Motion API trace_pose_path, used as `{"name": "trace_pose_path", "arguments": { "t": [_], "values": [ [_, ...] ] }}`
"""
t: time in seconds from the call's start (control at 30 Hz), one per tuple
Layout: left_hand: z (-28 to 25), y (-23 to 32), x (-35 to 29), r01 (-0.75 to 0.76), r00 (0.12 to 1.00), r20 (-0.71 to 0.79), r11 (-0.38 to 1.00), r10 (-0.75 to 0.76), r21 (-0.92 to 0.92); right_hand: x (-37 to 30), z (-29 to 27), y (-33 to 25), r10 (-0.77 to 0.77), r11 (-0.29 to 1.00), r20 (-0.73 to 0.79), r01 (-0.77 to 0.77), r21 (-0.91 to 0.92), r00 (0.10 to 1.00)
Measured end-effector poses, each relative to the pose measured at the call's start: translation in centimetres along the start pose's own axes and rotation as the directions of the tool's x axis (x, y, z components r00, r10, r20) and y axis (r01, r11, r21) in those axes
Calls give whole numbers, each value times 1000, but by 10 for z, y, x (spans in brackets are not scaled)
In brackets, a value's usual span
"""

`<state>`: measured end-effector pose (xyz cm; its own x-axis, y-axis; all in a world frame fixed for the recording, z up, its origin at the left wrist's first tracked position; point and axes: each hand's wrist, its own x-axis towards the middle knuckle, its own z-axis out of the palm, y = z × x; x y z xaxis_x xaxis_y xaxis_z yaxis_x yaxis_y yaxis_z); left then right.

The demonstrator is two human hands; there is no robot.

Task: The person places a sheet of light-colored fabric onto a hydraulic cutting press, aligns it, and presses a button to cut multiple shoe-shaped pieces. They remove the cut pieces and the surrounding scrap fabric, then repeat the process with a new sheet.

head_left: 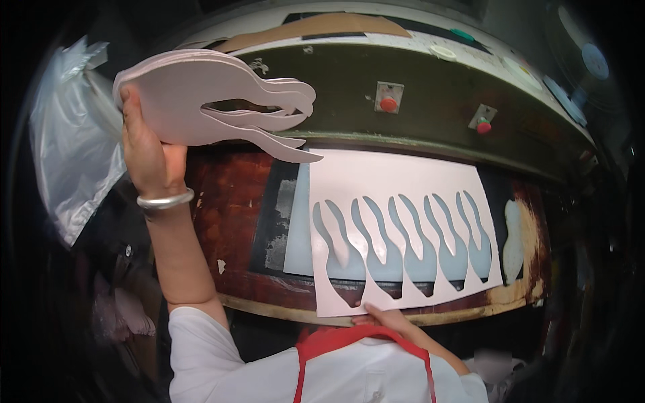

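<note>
My left hand (pixel 149 148), raised at the upper left, is closed round the wide end of a stack of pale pink cut-out pieces (pixel 178 101). The pieces have wavy outlines and split into two narrow prongs pointing right. A silver bangle (pixel 165 200) circles that wrist. Down at the table's near edge, my right hand (pixel 384 318) pinches the front border of a pale pink sheet (pixel 396 171), partly hidden by my body. Several forked openings of the same shape run across this sheet in a row. A light blue board (pixel 297 235) shows through them.
Behind the table spans a dark green machine beam (pixel 336 87) with a red button (pixel 388 104) and another red-and-green one (pixel 484 125). Brown board (pixel 322 25) lies on top of it. A clear plastic bag (pixel 77 141) hangs at the left. The wooden tabletop (pixel 225 201) is worn.
</note>
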<state>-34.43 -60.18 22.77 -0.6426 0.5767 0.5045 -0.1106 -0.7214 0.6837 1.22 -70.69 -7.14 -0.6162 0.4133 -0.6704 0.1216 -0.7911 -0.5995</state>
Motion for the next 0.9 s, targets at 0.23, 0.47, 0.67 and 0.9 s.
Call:
{"name": "trace_pose_path", "arguments": {
  "t": [0.23,0.47,0.67,0.9],
  "values": [
    [34,23,-42,300,852,438,953,-286,40,-94,38,-113,-711,445,162,616,-650,685],
    [76,-6,-143,478,754,410,857,-512,192,-50,74,-164,-991,-25,93,544,-839,97],
    [61,-5,-164,389,718,438,834,-541,391,-41,75,-137,-966,233,-95,654,-719,239],
    [32,-5,-160,421,746,349,808,-567,413,-11,70,-125,-948,155,-4,450,-879,319]
  ]
}}
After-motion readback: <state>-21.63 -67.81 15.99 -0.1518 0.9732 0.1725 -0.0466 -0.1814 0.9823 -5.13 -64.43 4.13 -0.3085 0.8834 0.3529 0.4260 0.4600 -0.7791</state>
